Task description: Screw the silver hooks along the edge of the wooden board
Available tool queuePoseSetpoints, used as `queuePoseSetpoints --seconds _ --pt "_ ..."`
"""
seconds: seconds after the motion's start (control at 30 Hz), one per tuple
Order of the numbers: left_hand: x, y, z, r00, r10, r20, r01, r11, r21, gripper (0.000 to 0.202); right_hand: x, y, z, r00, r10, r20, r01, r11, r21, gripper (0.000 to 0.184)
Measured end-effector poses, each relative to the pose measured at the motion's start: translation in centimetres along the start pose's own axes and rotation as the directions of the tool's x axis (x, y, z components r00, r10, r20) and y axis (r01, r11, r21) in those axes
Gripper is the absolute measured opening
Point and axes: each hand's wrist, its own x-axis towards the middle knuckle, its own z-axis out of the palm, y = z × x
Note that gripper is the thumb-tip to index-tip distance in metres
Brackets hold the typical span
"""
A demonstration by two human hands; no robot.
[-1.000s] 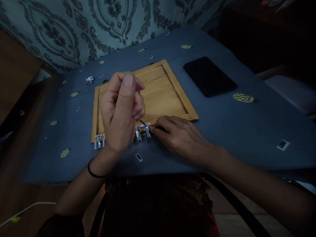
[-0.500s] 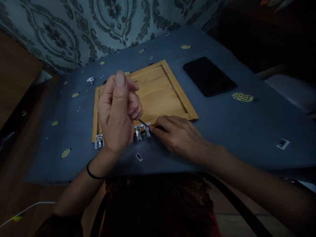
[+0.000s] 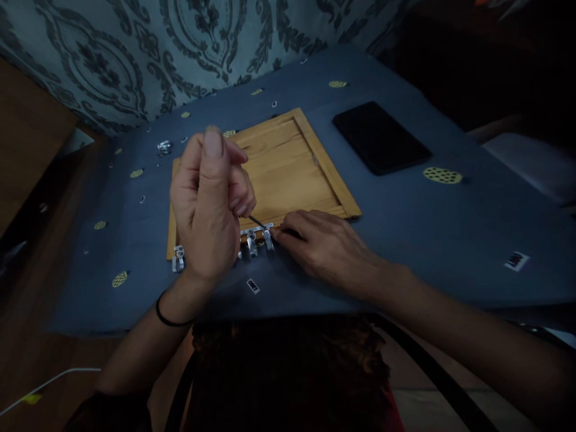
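Observation:
A framed wooden panel (image 3: 288, 168) lies flat on a blue cloth. Along its near edge sit metal hook brackets (image 3: 258, 237), with another bracket (image 3: 179, 258) at the left corner. My left hand (image 3: 209, 204) is raised over the panel's left half, fingers curled round a thin dark tool (image 3: 257, 222) whose tip points at the middle bracket. My right hand (image 3: 326, 246) rests on the cloth with its fingertips pressed on that bracket's right end at the frame.
A black phone (image 3: 380, 138) lies to the right of the panel. Small metal parts (image 3: 164, 146) and paper scraps (image 3: 252, 286) are scattered on the blue cloth (image 3: 427, 228). A patterned wall runs behind. The table's near edge is just before my body.
My left hand has drifted slightly to the left while still holding the tool. My right hand has stayed at the bracket.

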Motion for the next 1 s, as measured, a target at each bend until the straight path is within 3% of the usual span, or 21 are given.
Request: queuePoseSetpoints --seconds 0.43,0.63,1.0 --pt "0.0 -0.5 -0.2 1.000 0.022 0.013 -0.021 0.999 -0.029 0.045 0.1 -0.1 -0.1 1.000 0.007 0.015 -0.007 1.000 -0.019 0.022" --pt "0.2 -0.6 -0.4 0.995 0.027 0.094 -0.025 0.999 -0.026 0.038 0.1 -0.1 -0.2 1.000 -0.012 0.005 0.012 0.999 -0.038 0.019" --pt "1.0 -0.2 -0.2 0.988 -0.106 0.116 0.120 0.985 -0.121 0.027 0.0 -0.1 0.0 1.000 -0.018 -0.011 0.017 0.999 -0.051 0.017"
